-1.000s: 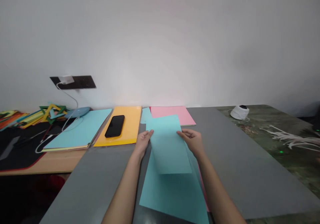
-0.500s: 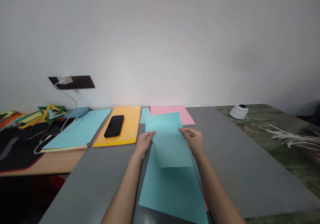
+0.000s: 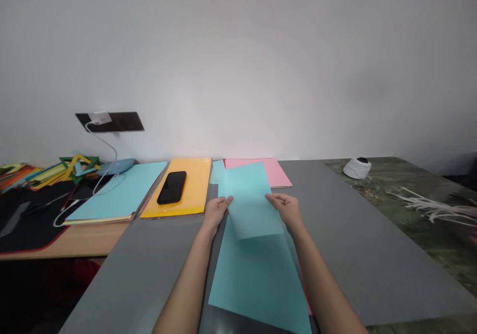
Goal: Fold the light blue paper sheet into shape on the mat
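Note:
Between my two hands a light-blue sheet of paper (image 3: pixel 250 200) is held up over the grey table. My left hand (image 3: pixel 216 211) pinches its left edge between thumb and fingers. On the opposite edge, my right hand (image 3: pixel 286 207) grips it the same way. Beneath lies a larger light-blue sheet (image 3: pixel 257 279), partly covered by the held one and by my right forearm. A strip of pink shows along the right side of that lower sheet. Behind the held sheet, pink paper (image 3: pixel 278 174) lies near the wall, its left part hidden.
Left of my hands, a black phone (image 3: pixel 172 187) rests on a yellow-orange packet (image 3: pixel 199 185). Further left are a light-blue paper stack (image 3: pixel 122 195), a white cable and coloured frames (image 3: pixel 80 167). A white thread cone (image 3: pixel 357 168) and white cords (image 3: pixel 436 206) lie right, near a partly visible hand.
The near edge of the held sheet has risen a little and tilted, and its far edge has shifted slightly. Both hands keep their pinch in nearly the same place.

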`<state>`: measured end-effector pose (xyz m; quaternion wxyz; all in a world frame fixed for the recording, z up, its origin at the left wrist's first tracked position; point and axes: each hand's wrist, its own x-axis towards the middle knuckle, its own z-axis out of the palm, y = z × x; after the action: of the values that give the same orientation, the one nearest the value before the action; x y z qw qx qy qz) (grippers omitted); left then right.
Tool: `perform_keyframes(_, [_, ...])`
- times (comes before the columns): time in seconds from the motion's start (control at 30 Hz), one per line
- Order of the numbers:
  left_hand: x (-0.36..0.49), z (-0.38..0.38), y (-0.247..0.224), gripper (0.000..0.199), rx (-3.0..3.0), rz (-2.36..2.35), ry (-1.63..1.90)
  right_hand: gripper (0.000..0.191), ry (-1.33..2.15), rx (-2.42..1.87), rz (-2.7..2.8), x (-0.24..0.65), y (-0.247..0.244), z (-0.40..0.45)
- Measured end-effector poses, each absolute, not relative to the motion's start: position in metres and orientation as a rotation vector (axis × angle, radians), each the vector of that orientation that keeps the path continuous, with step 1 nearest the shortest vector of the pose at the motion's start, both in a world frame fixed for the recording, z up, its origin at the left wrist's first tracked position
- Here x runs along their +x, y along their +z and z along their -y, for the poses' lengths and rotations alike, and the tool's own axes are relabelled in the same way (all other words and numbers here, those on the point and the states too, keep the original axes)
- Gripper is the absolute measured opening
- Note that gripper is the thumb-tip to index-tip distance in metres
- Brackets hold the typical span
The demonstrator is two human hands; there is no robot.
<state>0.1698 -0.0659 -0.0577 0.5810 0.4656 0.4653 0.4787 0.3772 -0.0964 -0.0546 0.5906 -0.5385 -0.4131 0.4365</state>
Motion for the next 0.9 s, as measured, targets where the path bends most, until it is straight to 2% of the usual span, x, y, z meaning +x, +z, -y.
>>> perform_keyframes(0.47, [0.1698, 0.0657, -0.0536, 0.031, 1.060, -1.054, 1.207, 0.026, 0.901, -1.203, 1.097, 0.3773, -0.0495, 0.0985])
perform_keyframes(0.9, [0.1694, 0.0668, -0.0516, 0.032, 1.108, -1.104, 1.241, 0.032, 0.837, -1.249, 1.249, 0.3814, -0.0471, 0.0989])
